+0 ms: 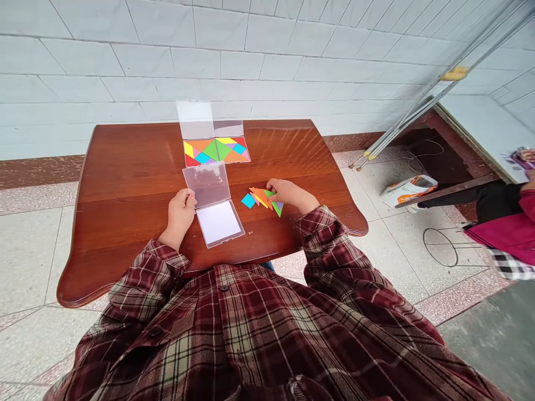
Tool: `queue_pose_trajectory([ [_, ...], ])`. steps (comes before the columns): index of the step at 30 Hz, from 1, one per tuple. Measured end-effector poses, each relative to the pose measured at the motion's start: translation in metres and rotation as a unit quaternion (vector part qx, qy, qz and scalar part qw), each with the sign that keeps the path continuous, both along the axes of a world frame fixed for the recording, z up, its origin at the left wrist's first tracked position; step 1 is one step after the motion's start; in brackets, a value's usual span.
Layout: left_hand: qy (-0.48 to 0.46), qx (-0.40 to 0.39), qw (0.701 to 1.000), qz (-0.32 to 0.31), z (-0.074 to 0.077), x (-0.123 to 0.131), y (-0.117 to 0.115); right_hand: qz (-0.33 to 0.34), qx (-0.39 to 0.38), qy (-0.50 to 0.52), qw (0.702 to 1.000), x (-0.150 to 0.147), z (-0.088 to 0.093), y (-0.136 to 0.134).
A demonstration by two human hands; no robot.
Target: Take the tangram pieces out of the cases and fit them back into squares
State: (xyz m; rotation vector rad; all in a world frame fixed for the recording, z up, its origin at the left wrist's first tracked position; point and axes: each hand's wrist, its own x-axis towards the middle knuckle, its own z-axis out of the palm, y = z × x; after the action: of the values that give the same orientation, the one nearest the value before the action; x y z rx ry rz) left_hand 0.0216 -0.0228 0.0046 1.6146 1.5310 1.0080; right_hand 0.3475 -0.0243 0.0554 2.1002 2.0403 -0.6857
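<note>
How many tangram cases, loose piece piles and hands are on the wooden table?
Clear plastic tangram cases, the filled case and the empty case: 2
Hands, the left hand and the right hand: 2
Loose pile of coloured tangram pieces: 1
Total: 5

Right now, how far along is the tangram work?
Done: the far case's tangram looks fully filled. In hand: the right hand is on the loose pieces, and the left hand is at the near case's lid. Remaining: the near case's white base shows no pieces yet.
</note>
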Motion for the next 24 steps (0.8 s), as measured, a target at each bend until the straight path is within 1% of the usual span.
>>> queue_pose_trajectory([
  [5,-0.005,0.005,1.0,-0.005,-0.002,0.0,0.001,-0.031,-0.036,0.092,0.995,0.009,0.001,0.0],
  [7,-0.007,0.002,1.0,-0.004,-0.001,0.0,0.001,-0.035,-0.036,0.131,0.99,0.013,0.004,-0.001],
  [12,-0.012,-0.001,1.0,-0.005,0.001,0.002,0.0,-0.062,0.002,0.202,0.977,0.022,0.011,0.001],
  [20,-0.004,0.006,1.0,-0.009,-0.004,0.0,0.002,-0.101,0.049,0.262,0.959,0.032,0.026,-0.003],
  [22,-0.001,0.008,1.0,-0.01,-0.004,0.0,0.002,-0.116,0.067,0.295,0.946,0.034,0.028,-0.005],
  [24,0.005,0.007,1.0,-0.011,-0.003,-0.001,0.002,-0.131,0.098,0.345,0.924,0.034,0.027,-0.007],
])
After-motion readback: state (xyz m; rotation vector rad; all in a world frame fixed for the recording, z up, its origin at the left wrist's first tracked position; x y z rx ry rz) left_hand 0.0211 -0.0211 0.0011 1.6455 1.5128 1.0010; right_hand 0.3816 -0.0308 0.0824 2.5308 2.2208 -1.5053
